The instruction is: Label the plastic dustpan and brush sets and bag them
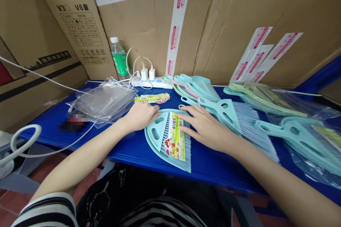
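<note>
A light-blue dustpan (152, 145) with a small brush (188, 145) nested in it lies at the front edge of the blue table. A yellow-green label card (177, 142) rests on the bristles. My left hand (140, 115) is at the dustpan's upper left edge, its fingers curled and pressed together there; what they pinch is partly hidden. Over the upper right of the dustpan, my right hand (205, 126) has its fingers spread, their tips at the card and the rim. More label cards (151, 98) lie just behind my left hand.
Clear plastic bags (105, 101) and a cable are at left. A bottle (119, 58) and power strip (160, 83) stand behind. Dustpans (205, 87) and brushes (250, 127) are piled at right, beside bagged sets (301, 138). Cardboard boxes (149, 25) wall the back.
</note>
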`<state>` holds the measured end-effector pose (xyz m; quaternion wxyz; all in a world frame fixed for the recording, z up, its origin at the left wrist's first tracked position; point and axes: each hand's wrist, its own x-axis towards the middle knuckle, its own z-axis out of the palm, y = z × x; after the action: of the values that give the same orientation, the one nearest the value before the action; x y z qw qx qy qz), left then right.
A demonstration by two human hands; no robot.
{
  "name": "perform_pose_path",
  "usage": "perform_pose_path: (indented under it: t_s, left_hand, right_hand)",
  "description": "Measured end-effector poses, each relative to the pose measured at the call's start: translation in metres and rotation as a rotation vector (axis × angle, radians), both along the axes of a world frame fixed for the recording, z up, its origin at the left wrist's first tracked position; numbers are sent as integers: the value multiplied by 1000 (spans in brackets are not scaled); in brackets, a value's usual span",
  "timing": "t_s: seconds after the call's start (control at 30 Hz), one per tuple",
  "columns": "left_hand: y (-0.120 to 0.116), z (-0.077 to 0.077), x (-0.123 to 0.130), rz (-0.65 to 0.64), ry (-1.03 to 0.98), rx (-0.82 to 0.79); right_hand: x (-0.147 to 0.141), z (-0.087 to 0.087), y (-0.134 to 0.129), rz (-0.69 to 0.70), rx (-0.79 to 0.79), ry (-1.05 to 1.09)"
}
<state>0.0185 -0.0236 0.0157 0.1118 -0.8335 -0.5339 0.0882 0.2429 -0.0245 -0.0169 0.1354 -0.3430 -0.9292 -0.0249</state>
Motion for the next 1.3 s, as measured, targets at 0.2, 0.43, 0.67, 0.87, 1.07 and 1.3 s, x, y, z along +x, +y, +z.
perform_pose_path:
  t_s: [0.2,0.43,0.67,0.87,1.07,1.3]
  left_hand:
    - [1,0,-1,-6,-17,2]
    - [2,-3,-3,-28,-27,15]
    - [2,-2,-3,-35,-28,20]
    - [1,-1,-3,-16,-23,9]
    - [1,-2,-4,-10,-5,0]
    - [1,-3,-4,-6,5,-1]
  right_hand:
    - [-2,3,-3,54,-54,10]
    - [-1,0,-1,70,-78,-11]
    - [-1,-1,-1,70,-66,11]
    - [-1,-1,-1,66,-71,-9]
    - [-1,1,-1,63,-77,-27]
    - [-1,0,-2,67,-60,-36]
